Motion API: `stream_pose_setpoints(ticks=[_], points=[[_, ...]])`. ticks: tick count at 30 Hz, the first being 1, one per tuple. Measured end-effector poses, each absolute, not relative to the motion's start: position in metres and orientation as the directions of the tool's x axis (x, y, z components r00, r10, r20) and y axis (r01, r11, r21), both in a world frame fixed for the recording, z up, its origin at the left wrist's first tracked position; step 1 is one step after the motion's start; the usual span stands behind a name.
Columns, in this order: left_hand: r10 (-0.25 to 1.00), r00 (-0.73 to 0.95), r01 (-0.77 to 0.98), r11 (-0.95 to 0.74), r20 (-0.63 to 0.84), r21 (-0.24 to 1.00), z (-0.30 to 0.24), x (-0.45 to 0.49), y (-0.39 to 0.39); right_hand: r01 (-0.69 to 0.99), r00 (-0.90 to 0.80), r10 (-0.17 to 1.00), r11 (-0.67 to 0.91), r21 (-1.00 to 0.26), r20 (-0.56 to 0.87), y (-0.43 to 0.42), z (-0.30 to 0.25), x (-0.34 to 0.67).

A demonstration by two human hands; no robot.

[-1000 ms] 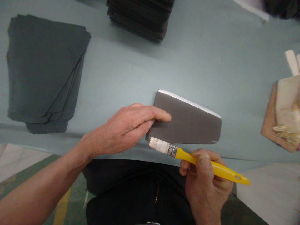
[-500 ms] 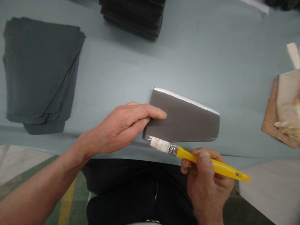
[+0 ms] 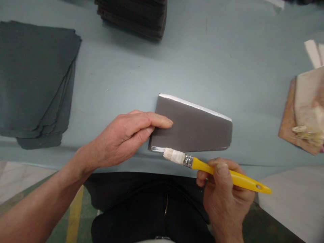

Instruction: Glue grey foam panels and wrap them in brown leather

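A dark grey tapered panel [image 3: 193, 130] lies flat near the table's front edge, with a white strip along its far long edge. White streaks also mark the left end of its near edge. My left hand [image 3: 126, 138] holds the panel at its left end, index finger stretched over the top and thumb close beside it; the other fingers are mostly hidden. In my right hand [image 3: 225, 192] is a yellow-handled paintbrush [image 3: 199, 164], gripped between thumb and fingers. Its white-coated bristles touch the panel's near edge, just right of the left corner.
To the left lies a fanned stack of dark green-grey pieces [image 3: 32, 77]. A thick dark stack [image 3: 131, 17] stands at the back. At right, a brown board [image 3: 287, 114] bears a pale, stained block [image 3: 307, 91]. The pale blue-green table covering [image 3: 192, 67] ends close to my body.
The brush tip has slid rightward along the panel's near edge, and the white streak behind it is longer. The whole view has shifted slightly; my left hand stays on the panel.
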State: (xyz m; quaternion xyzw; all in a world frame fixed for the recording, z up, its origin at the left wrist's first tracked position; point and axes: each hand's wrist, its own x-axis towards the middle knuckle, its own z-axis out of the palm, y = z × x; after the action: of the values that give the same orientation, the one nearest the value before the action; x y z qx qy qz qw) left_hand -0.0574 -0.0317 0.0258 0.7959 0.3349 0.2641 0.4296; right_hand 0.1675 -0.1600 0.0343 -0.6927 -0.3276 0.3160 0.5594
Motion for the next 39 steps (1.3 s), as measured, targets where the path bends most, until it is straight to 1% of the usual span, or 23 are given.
stream_pose_setpoints(ticks=[10,17,21,27,32,39], points=[[0.77,0.625,0.308,-0.397,0.131,0.865,0.025,-0.059,-0.031,0.076,0.611,0.788,-0.157,-0.985,-0.078,-0.161,0.035,0.177],[0.789,0.607,0.365,-0.378,0.09,0.851,0.026,-0.059,-0.031,0.068,0.625,0.775,-0.17,-0.983,-0.091,-0.161,0.034,0.185],[0.789,0.606,0.352,-0.383,0.104,0.854,0.027,-0.06,-0.031,0.069,0.631,0.77,-0.18,-0.981,-0.097,-0.161,0.034,0.19],[0.803,0.59,0.375,-0.36,0.079,0.854,0.028,-0.059,-0.031,0.065,0.642,0.759,-0.188,-0.98,-0.103,-0.163,0.033,0.197],[0.8,0.593,0.37,-0.364,0.084,0.854,0.027,-0.06,-0.032,0.059,0.632,0.767,-0.188,-0.98,-0.109,-0.163,0.035,0.198],[0.803,0.589,0.365,-0.366,0.092,0.856,0.027,-0.059,-0.032,0.045,0.596,0.798,-0.141,-0.989,-0.087,-0.165,0.043,0.193]])
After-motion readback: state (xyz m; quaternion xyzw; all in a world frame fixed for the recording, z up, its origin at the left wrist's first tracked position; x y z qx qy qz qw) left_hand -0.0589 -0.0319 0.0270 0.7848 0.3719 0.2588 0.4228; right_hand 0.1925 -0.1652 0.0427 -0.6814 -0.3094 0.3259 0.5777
